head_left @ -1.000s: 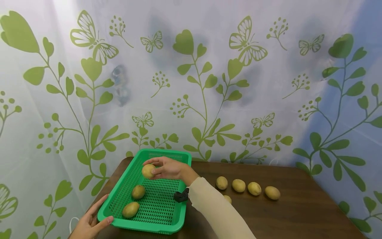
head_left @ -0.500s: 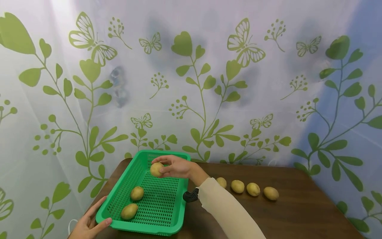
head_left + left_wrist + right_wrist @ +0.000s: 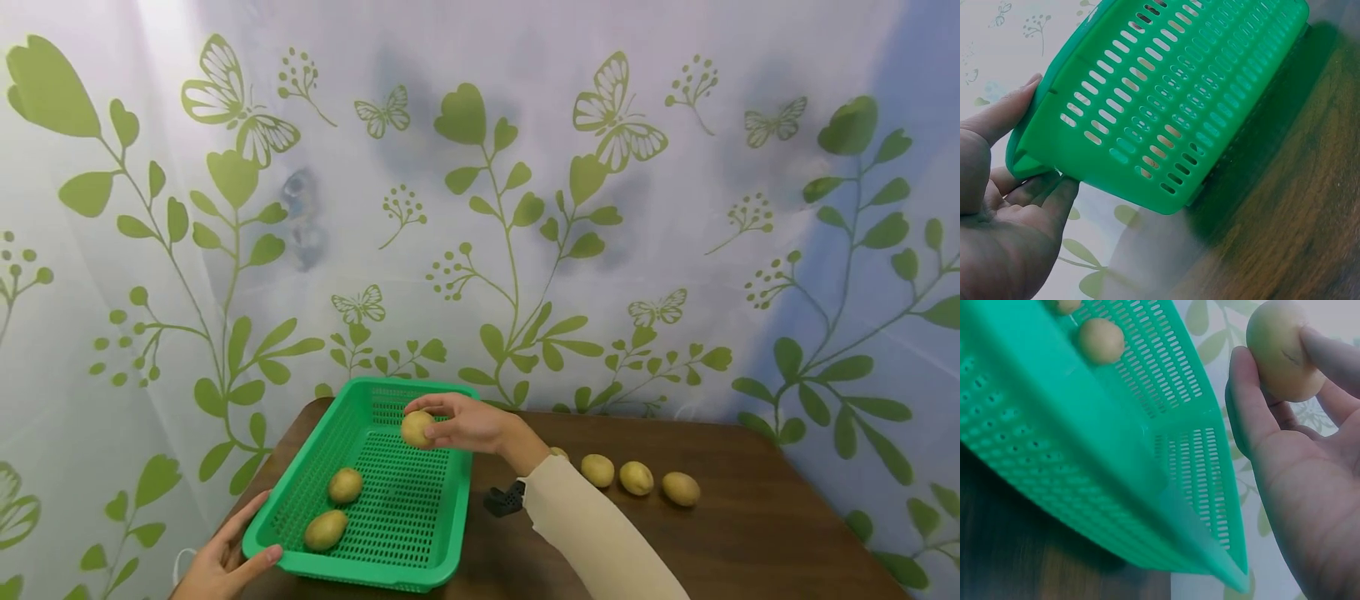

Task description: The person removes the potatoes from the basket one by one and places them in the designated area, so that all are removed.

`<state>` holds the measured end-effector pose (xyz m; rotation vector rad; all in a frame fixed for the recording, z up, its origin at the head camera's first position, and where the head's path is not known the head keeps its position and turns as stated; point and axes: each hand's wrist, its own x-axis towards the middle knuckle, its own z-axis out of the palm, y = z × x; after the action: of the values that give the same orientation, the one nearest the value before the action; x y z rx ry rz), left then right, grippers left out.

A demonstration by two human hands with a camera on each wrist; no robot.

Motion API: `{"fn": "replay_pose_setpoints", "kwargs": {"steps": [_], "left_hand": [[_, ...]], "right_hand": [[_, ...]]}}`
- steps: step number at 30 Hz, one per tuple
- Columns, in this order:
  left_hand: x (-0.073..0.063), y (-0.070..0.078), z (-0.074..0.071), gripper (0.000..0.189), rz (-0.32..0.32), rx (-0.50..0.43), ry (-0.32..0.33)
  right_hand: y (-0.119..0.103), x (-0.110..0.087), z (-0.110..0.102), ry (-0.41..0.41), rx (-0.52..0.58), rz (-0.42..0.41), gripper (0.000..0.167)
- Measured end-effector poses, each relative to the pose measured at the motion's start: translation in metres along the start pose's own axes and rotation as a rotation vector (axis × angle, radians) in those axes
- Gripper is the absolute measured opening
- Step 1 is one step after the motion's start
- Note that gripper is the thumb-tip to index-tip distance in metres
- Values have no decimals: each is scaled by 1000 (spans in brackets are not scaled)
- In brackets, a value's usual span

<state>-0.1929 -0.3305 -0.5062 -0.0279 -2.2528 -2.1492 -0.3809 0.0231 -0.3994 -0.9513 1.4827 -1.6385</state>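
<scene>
My left hand (image 3: 221, 562) grips the near left corner of a green plastic basket (image 3: 360, 572). In the left wrist view its thumb lies over the rim and the fingers curl beneath it. Above the far right part of the basket, my right hand (image 3: 471, 427) holds a potato (image 3: 415, 429) between thumb and fingers. That held potato (image 3: 1280, 353) is beyond the basket's wall in the right wrist view. Inside the basket, towards its left side, lie two potatoes, one farther back (image 3: 345, 485) and one nearer (image 3: 326, 530).
On the brown wooden table (image 3: 720, 542), right of the basket, several potatoes lie in a row, among them one at the right end (image 3: 680, 489). My right forearm partly covers the row's left end. A curtain (image 3: 525, 250) with green leaf and butterfly prints hangs behind.
My right hand has moved to the right above the basket, still holding the potato. Its forearm now hides more of the potatoes on the table. The left hand stays on the basket's corner.
</scene>
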Motion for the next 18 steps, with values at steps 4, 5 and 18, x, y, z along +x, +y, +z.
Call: {"fn": "replay_pose_setpoints", "kwargs": {"steps": [4, 5, 18], "left_hand": [[2, -1, 1, 81, 13, 13, 15], [1, -1, 1, 81, 14, 13, 17], [-1, 1, 3, 80, 23, -5, 17]], "right_hand": [[3, -12, -5, -2, -15, -1, 43], [4, -15, -6, -6, -20, 0, 44], [9, -46, -19, 24, 16, -14, 39]]}}
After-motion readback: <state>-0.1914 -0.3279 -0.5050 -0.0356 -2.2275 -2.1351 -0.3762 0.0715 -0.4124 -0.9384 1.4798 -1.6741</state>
